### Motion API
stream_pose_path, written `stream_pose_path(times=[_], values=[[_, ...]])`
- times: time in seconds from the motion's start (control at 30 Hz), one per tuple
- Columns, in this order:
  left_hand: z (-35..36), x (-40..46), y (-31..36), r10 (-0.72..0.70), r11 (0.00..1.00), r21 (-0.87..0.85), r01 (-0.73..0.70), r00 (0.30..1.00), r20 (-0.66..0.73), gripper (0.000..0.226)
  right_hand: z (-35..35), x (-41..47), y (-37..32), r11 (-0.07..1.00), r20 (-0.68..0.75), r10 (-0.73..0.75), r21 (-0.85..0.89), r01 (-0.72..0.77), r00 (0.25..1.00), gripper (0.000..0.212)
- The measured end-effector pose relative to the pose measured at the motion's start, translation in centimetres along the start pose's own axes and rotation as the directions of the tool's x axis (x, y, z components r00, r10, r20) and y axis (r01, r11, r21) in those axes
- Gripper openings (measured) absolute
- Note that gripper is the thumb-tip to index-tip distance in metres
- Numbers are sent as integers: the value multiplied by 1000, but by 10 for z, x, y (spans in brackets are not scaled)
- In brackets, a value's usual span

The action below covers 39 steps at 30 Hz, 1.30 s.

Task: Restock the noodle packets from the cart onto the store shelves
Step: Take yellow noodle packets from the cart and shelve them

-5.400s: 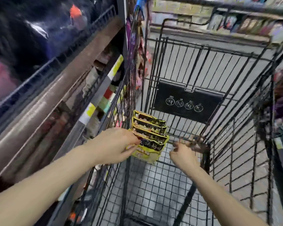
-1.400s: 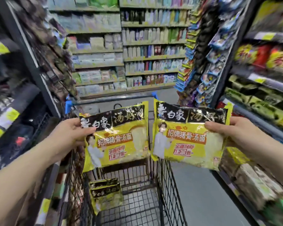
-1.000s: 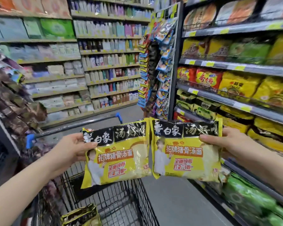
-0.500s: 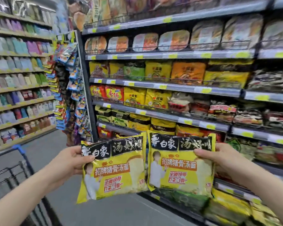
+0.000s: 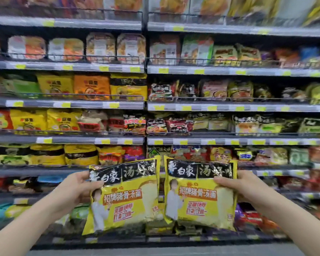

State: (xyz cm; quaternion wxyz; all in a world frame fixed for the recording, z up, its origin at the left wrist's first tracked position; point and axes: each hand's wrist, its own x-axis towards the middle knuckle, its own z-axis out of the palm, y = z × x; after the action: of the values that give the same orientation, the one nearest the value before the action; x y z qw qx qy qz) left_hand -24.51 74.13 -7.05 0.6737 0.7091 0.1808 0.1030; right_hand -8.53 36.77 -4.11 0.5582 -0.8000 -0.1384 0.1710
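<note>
Two glossy yellow noodle packets point(image 5: 199, 194), crinkled plastic pillows: left hand point(image 5: 72, 191) and right hand point(image 5: 242, 187) each pinch one.

Two noodle packets, held up side by side in front of the store shelves point(image 5: 67, 140), faces toward the camera, near edges almost touching. Left noodle packet point(image 5: 124, 196): yellow, black band across the top with white characters, red lettering mid-face, a figure in white at its left; gripped at its upper left corner, lower end swung slightly leftward. Right noodle packet point(image 5: 200, 195): same print, closer to upright, gripped at its upper right edge; shelves behind are blurred, fully stocked with assorted packets.
</note>
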Motion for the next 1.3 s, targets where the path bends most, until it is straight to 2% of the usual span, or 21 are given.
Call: stream_pose_path(times=[0.1,0.13,0.2,0.27,0.3,0.37,0.4,0.43,0.57,0.7,0.77,0.8,0.87,0.93,1.03,1.13,1.23,1.3], values=[[41,31,8,-5,1000,7,5,995,104,48,-40,-4,17,999,-88,38,25,-36,995,42],[55,40,12,-4,1000,29,0,991,131,46,-51,-5,21,999,-107,43,38,-39,993,42],[84,58,18,17,999,47,-23,990,142,18,-73,-3,27,998,-148,47,38,-42,988,40],[109,75,28,38,999,15,-41,986,162,18,-92,3,32,997,-186,57,57,-47,981,34],[120,84,34,53,998,8,-56,976,213,28,-101,7,33,996,-198,65,71,-51,978,30],[136,111,43,57,997,42,-72,956,289,67,-118,21,35,994,-230,67,100,-45,971,29],[143,126,46,52,995,66,-75,953,297,75,-126,29,36,994,-243,72,101,-48,967,32],[151,139,51,39,995,76,-64,955,296,71,-134,38,35,993,-262,77,103,-51,962,32],[186,191,70,64,994,64,-87,951,302,29,-161,76,28,993,-344,77,108,-43,936,26],[205,239,88,111,992,17,-125,933,343,48,-185,114,20,992,-356,88,116,-50,930,29],[214,261,94,131,988,25,-150,923,361,23,-196,132,17,994,-376,73,108,-34,924,28],[219,275,96,143,987,18,-160,922,360,18,-201,142,17,995,-381,65,100,-29,922,28],[230,293,101,134,988,23,-153,920,369,24,-211,160,17,994,-384,68,100,-31,921,29],[238,307,108,136,988,18,-156,908,396,23,-223,181,21,993,-381,81,109,-42,921,40],[247,331,112,113,989,42,-143,902,417,48,-239,214,26,993,-376,97,103,-63,921,54],[259,366,107,116,991,12,-132,906,408,22,-259,252,36,994,-365,84,89,-56,927,55],[276,400,104,111,992,24,-128,929,353,11,-277,294,42,995,-318,87,81,-65,944,54],[284,414,105,106,992,23,-122,930,352,8,-288,318,43,995,-297,84,79,-63,951,73]])
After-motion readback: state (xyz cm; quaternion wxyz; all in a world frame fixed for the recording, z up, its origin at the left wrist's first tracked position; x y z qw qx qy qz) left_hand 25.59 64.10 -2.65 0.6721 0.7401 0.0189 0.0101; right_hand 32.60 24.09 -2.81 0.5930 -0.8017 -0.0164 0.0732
